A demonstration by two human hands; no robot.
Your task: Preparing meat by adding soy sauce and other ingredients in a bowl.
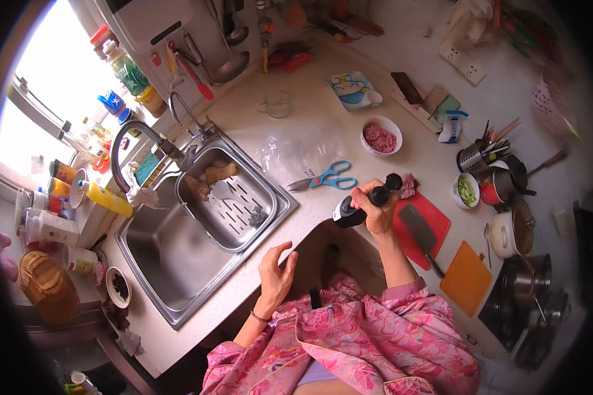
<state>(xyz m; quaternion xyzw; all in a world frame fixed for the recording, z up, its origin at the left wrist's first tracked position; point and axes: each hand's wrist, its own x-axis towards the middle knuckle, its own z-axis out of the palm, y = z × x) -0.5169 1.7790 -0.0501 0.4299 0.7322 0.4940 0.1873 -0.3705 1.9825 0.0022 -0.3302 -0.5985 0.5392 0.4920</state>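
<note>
My right hand grips a dark bottle, held tilted in front of the counter edge. Its black flip-top cap seems to be raised, pointing towards the red cutting board. My left hand hovers by the sink's front edge, fingers apart, holding nothing. Beyond the bottle, a white bowl contains raw sliced meat. A piece of raw meat rests at the top of the red board, partly behind my right hand. Across that board lies a cleaver. Blue-handled scissors lie near a clear plastic bag.
A steel sink with a faucet and a drain basket is at left. To the right are an orange cutting board, a bowl of chopped greens, a white pot and a utensil holder. A patterned plate sits farther back.
</note>
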